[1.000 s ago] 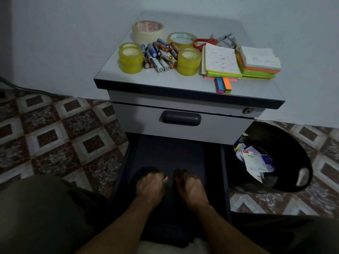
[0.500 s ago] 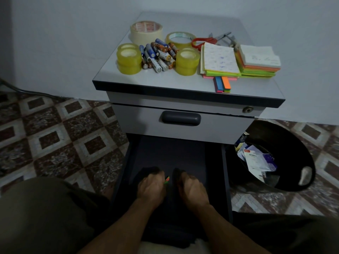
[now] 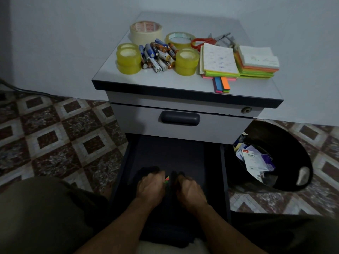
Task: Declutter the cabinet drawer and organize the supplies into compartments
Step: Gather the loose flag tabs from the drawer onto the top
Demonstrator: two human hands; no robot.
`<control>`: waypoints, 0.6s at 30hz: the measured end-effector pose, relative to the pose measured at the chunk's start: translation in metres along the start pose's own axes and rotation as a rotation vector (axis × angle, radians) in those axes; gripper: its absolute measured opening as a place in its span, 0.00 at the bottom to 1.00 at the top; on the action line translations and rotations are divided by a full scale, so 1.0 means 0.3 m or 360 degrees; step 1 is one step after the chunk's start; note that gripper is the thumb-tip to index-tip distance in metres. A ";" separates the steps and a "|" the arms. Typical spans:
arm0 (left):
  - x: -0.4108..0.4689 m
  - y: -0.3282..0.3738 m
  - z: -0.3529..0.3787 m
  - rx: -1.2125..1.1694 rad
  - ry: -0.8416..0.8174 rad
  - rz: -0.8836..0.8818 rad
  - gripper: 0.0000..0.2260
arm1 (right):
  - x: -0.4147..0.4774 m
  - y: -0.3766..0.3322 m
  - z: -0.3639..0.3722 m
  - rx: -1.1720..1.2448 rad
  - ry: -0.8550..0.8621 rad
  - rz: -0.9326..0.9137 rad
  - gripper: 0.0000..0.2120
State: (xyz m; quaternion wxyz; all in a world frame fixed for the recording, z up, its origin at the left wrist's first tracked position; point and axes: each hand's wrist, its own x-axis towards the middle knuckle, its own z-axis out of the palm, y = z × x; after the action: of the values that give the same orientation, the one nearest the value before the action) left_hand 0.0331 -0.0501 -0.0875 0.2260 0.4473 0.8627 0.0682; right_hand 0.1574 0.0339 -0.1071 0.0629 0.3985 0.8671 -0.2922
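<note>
The lower drawer [image 3: 212,162] of the grey cabinet [image 3: 183,129] is pulled out, and its inside is dark. Both hands are down in its near end. My left hand [image 3: 150,187] and my right hand [image 3: 190,191] have their fingers curled over a dark object [image 3: 146,170] that is hard to make out in the shadow. A small bright pink-and-green item [image 3: 167,179] shows between the two hands. Supplies lie on the cabinet top: yellow tape rolls [image 3: 128,60], a pile of batteries [image 3: 157,55], sticky note stacks [image 3: 220,61], coloured flags [image 3: 222,85] and red scissors [image 3: 201,42].
A black waste bin [image 3: 286,143] holding paper packaging stands right of the drawer. The upper drawer with its dark handle [image 3: 180,118] is closed. Patterned floor tiles [image 3: 60,138] lie to the left, and a cable [image 3: 27,90] runs along the wall. My knees frame the drawer.
</note>
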 end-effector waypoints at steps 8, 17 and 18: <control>0.010 -0.014 0.017 -0.0093 -0.0076 0.0152 0.01 | 0.003 0.012 0.009 0.0256 0.0043 0.0008 0.12; 0.010 -0.051 0.043 -0.0426 0.0013 0.0246 0.01 | 0.025 0.032 0.025 0.0217 0.0005 -0.0120 0.13; 0.011 -0.055 0.043 -0.0465 0.0014 0.0203 0.02 | 0.025 0.033 0.025 0.0217 0.0016 -0.0128 0.11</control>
State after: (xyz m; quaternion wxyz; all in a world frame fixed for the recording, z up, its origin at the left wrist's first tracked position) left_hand 0.0252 -0.0582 -0.1054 0.2800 0.4633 0.8143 0.2093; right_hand 0.1587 0.0397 -0.1203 0.0194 0.3682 0.8608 -0.3508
